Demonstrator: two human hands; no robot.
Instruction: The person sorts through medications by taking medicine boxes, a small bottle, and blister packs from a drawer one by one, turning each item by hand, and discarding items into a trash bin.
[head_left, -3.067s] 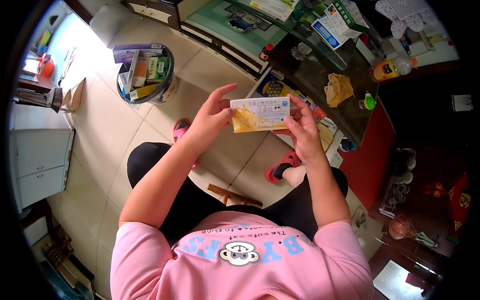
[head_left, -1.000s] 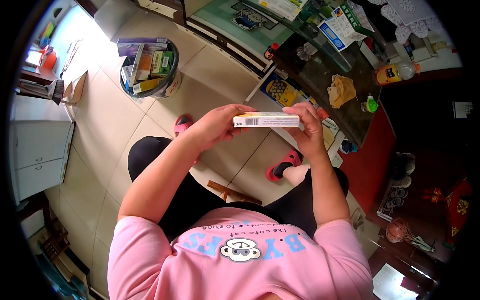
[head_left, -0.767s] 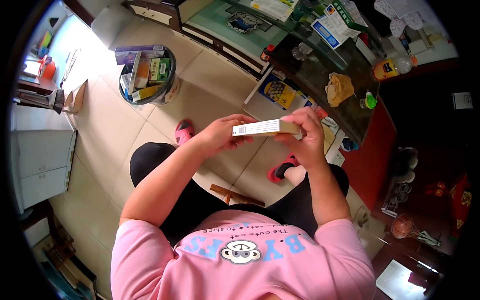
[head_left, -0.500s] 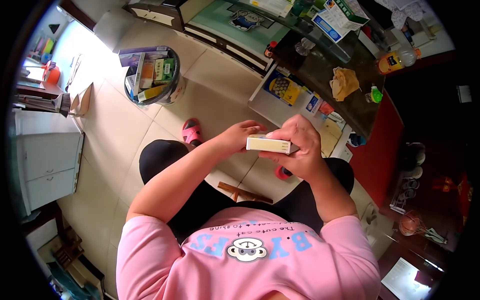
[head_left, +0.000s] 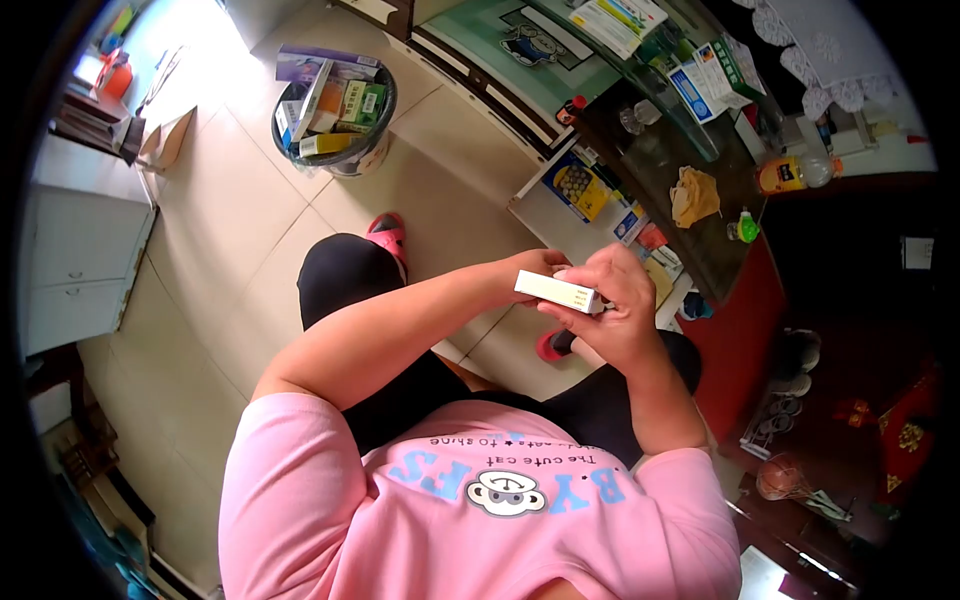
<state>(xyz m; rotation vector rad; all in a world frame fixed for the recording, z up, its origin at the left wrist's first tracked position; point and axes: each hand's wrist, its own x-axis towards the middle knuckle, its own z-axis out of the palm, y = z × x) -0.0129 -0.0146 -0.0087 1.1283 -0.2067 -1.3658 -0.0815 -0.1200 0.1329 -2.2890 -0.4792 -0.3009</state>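
Observation:
A small white and pale-yellow carton (head_left: pixel 557 291) with fine print near one end is held above my lap. My right hand (head_left: pixel 622 300) grips its right end, thumb and fingers closed round it. At the left end is my left hand (head_left: pixel 538 268), its curled fingers against the carton and partly hidden behind it. Beyond my hands, an open drawer (head_left: pixel 540 207) contains a blue and yellow packet (head_left: pixel 580 187) and several other boxes.
A round bin (head_left: pixel 352 160) full of cartons stands on the tiled floor at the upper left. The dark tabletop (head_left: pixel 665 150) bears a crumpled brown wrapper (head_left: pixel 694 197), a green-capped bottle (head_left: pixel 746 227) and an orange-labelled bottle (head_left: pixel 782 175). A white cabinet (head_left: pixel 80 240) is at the left.
The view has shifted, so the bin and table appear further right. My left hand has come closer in against the carton, which is now tilted more. My right hand still holds it.

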